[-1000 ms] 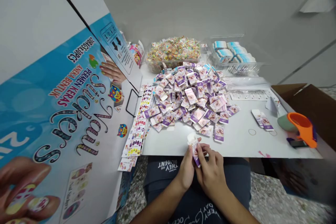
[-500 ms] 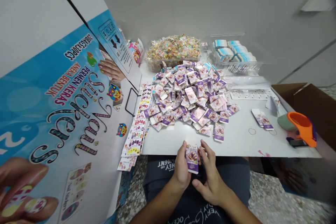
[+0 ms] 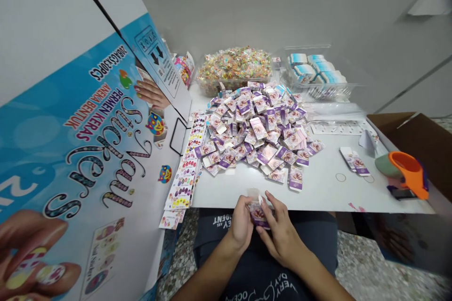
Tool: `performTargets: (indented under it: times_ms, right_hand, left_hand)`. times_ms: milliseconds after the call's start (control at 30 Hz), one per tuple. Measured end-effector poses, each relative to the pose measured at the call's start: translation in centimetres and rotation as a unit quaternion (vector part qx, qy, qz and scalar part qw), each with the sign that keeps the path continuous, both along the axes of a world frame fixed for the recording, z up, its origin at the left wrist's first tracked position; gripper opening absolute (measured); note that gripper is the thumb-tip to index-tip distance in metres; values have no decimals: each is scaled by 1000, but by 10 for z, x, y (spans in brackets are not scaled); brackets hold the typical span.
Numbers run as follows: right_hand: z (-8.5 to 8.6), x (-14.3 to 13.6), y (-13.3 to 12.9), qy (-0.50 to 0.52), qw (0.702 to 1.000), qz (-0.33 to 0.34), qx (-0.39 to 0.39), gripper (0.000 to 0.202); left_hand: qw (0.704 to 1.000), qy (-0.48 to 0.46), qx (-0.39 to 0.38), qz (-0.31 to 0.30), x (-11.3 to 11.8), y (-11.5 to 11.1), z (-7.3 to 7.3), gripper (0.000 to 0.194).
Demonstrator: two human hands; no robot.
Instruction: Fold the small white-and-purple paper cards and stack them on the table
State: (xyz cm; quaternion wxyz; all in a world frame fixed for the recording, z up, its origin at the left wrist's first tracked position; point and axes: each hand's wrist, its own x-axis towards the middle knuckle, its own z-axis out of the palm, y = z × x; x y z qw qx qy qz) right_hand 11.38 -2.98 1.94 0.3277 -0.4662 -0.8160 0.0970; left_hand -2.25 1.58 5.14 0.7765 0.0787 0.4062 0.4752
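Observation:
A small purple-and-white card box [image 3: 259, 216] is held at the table's front edge, above my lap. Its top flap stands up, pale inside. My left hand [image 3: 242, 225] wraps round the box from the left. My right hand [image 3: 280, 230] grips it from the right, its fingers at the top opening and its thumb low on the side. Beyond my hands lies a large heap of similar small boxes [image 3: 259, 129]. One loose box [image 3: 295, 178] lies at the near edge of that heap.
A clear tub of wrapped candies [image 3: 235, 68] and a tray of blue-white card stacks [image 3: 318, 73] stand behind. Sticker sheets [image 3: 187, 174] lie at left beside a big printed carton [image 3: 106, 150]. An orange tape dispenser [image 3: 409, 174], flat boxes [image 3: 354, 162] and an open carton [image 3: 423, 136] are at right.
The box's top flap has been opened upward. My right hand has closed in from beside the box onto its top and side.

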Motion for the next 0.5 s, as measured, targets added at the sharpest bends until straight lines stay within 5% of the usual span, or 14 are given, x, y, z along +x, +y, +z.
performTargets:
  times_ms: [100, 333, 500]
  right_hand:
    - [4, -1, -2, 23, 1000, 13, -2, 74]
    - [9, 3, 0, 36, 999, 21, 1, 63]
    - [15, 5, 4, 115, 993, 13, -25, 25]
  left_hand:
    - [999, 31, 5, 22, 2, -3, -3, 18]
    - [972, 142, 147, -113, -8, -11, -26, 19]
    - [988, 105, 85, -81, -3, -20, -44, 16]
